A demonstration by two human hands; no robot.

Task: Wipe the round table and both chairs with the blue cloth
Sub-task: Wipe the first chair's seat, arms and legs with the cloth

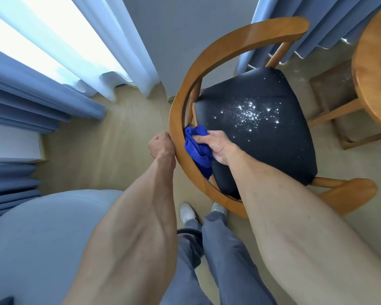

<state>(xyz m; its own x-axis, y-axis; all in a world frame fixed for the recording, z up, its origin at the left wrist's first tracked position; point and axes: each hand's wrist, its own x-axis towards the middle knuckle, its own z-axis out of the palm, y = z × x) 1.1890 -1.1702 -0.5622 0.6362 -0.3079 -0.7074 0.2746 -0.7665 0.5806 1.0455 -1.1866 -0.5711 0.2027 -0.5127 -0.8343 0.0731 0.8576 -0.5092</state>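
Blue curtains at left; grey sofa below

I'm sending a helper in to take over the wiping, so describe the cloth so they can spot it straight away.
Find the wooden chair with the curved back rail and dark seat speckled with white spots. At the seat's edge nearest the rail, the right hand grips the blue cloth against the rail's inner side. It is bunched, and a far deeper blue than the pale curtains around.
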